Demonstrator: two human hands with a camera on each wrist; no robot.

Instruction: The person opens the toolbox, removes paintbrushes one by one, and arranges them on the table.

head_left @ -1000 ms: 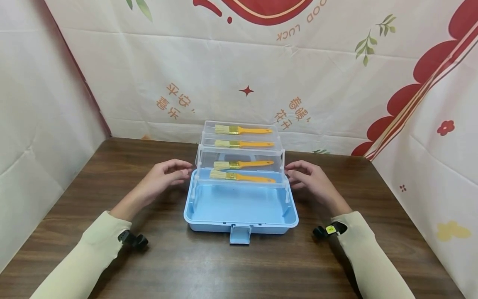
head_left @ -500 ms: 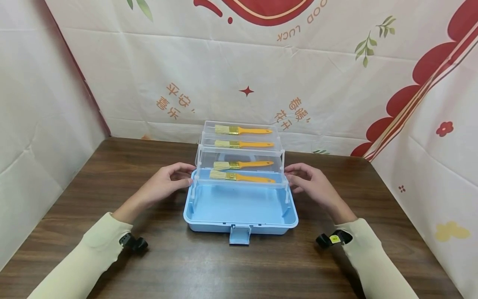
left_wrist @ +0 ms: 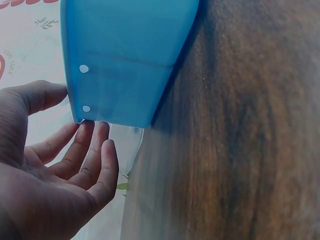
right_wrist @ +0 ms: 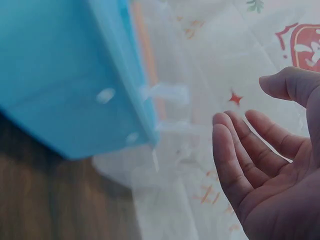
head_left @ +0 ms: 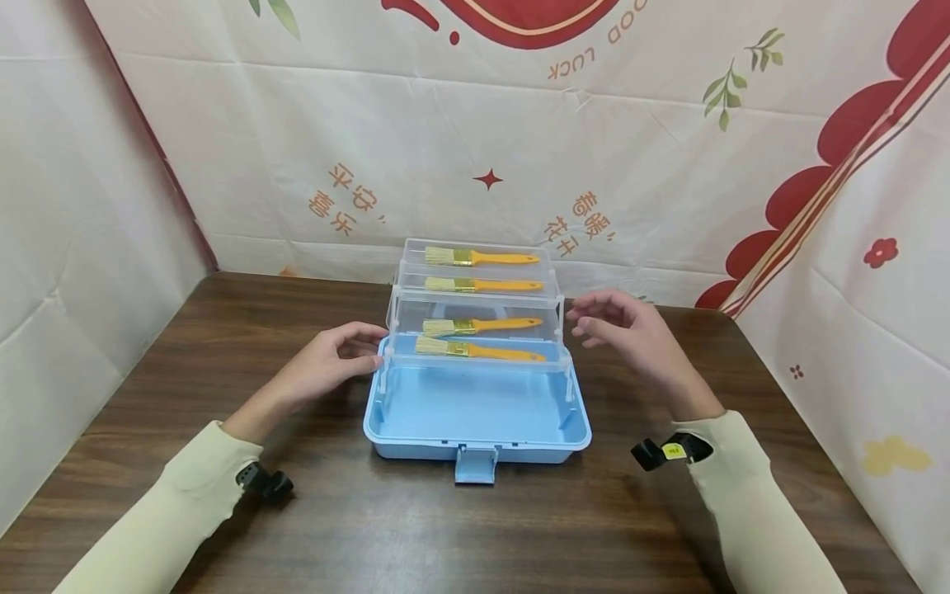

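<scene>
The blue toolbox (head_left: pixel 477 412) stands in the middle of the bench (head_left: pixel 223 346), already unfolded: its clear tiered trays (head_left: pixel 475 318) are stepped up and back toward the wall cloth (head_left: pixel 475 165), and the blue bottom compartment lies bare and in plain view. Four orange-handled brushes (head_left: pixel 482 353) lie in the trays, one to each level, bristles to the left. The front latch (head_left: pixel 475 466) hangs loose at the near edge. As I judge it, the opening of the box is done and the brushes are in place; folding the trays down and latching the box would be what is left.

The left hand (head_left: pixel 326 363) sits at the left end of the box, fingers loosely spread; in the left wrist view the fingertips (left_wrist: pixel 92 132) touch the corner of the blue wall just below its rivets, with the thumb apart above. It grips nothing.

The right hand (head_left: pixel 631 330) hovers beside the right end of the upper trays, just clear of them, palm turned toward the box. The right wrist view shows its fingers (right_wrist: pixel 240 155) relaxed and slightly bent, holding nothing.
</scene>
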